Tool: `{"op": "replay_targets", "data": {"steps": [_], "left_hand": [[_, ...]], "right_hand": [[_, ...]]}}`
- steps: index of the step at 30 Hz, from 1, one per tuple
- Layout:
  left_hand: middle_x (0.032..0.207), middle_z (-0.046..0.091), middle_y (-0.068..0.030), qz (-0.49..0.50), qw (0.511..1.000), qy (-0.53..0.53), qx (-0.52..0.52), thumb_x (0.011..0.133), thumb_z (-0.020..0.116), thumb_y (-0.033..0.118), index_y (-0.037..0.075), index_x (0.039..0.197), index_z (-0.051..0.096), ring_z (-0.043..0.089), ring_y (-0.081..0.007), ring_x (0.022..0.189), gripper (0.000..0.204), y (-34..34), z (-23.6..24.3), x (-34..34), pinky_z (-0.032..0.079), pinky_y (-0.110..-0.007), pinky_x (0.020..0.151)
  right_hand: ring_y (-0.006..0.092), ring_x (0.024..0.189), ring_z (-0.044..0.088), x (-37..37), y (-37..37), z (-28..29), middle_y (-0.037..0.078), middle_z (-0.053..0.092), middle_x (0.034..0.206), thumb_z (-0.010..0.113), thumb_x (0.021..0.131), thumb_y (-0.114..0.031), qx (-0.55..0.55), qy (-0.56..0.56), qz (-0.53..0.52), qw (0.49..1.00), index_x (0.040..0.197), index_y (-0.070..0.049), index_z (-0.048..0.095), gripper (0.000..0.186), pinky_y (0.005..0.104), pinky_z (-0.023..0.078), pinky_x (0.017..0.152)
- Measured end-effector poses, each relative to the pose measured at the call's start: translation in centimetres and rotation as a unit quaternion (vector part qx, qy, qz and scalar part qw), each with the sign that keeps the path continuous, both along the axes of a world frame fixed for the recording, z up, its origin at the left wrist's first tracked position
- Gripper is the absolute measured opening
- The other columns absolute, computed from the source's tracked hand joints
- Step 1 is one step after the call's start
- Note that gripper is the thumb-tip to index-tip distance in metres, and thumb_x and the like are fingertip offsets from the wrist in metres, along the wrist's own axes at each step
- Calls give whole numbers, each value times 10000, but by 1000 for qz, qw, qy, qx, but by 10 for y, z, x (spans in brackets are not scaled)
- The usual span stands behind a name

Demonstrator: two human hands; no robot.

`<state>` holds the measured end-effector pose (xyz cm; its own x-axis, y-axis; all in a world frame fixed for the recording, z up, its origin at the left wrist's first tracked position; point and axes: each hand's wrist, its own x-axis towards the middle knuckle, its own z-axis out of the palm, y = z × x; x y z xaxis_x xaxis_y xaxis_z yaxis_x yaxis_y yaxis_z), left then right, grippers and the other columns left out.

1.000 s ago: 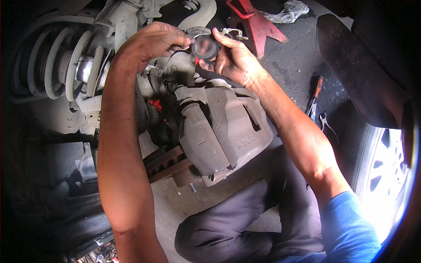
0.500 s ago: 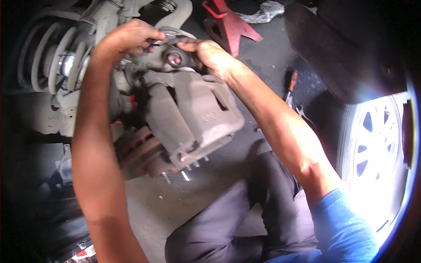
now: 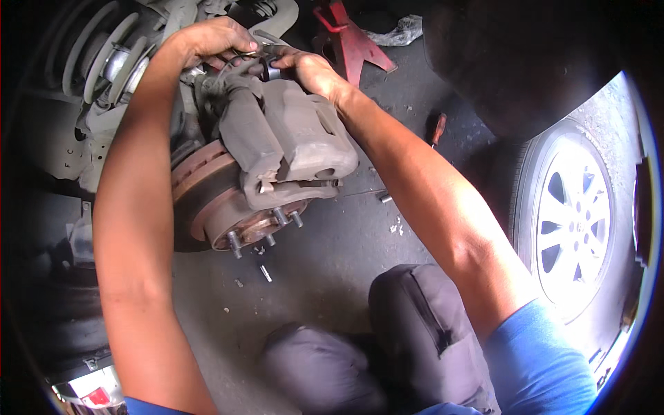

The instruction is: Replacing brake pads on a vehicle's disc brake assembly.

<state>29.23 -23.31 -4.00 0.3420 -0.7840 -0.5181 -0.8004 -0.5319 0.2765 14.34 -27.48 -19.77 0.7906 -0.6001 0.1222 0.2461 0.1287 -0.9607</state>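
My left hand [image 3: 220,43] is at the top of the wheel assembly, fingers curled and pinched around a small part I cannot make out. Beside it my right hand [image 3: 311,70] is closed on a dark round part [image 3: 270,69], largely hidden by the fingers, just above the grey brake caliper [image 3: 304,135]. The caliper sits on a rusty brake disc [image 3: 200,173] with wheel studs [image 3: 279,216] sticking out. A grey coil spring [image 3: 104,59] stands left of my left hand.
A red jack stand [image 3: 356,48] and crumpled clear plastic [image 3: 394,32] lie behind my right hand. An orange-handled tool [image 3: 437,128] is on the dark floor. A wheel [image 3: 567,218] stands at the right, below a dark panel [image 3: 512,62]. My knees [image 3: 408,304] are at the bottom.
The view has shifted, so the hands and caliper appear higher and further left, and more disc shows. The round part's face, visible earlier between my hands, is mostly hidden now.
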Motion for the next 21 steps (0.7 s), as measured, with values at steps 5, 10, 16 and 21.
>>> {"op": "replay_targets", "data": {"steps": [5,10,16,21], "left_hand": [[867,667,21,4,1000,6,6,966,642,292,83,1101,705,600,-83,761,257,0,2,-1,482,-267,670],[857,650,-29,-2,999,15,30,1029,536,266,54,1083,698,560,-126,711,272,-1,10,-4,403,-305,524],[787,658,-18,-6,1000,7,-3,997,595,305,72,1059,715,558,-106,684,268,1,3,-8,391,-283,569],[763,655,-11,47,999,3,1,851,776,424,92,929,741,560,-103,691,342,-3,6,-11,368,-259,580]], "right_hand": [[194,1235,524,-2,-2,-13,116,614,1288,612,901,-259,-25,24,-20,999,1405,34,504,593,317,353,1089],[179,1202,534,1,-4,-13,96,595,1230,675,872,-97,54,-104,50,992,1506,31,337,729,295,372,1072],[131,1018,585,8,-5,-23,46,627,1059,635,881,16,133,-99,59,984,1537,23,268,751,248,425,996],[135,1034,593,9,-3,-21,56,644,1075,608,891,11,81,-117,76,987,1532,35,263,728,266,447,966]]}}
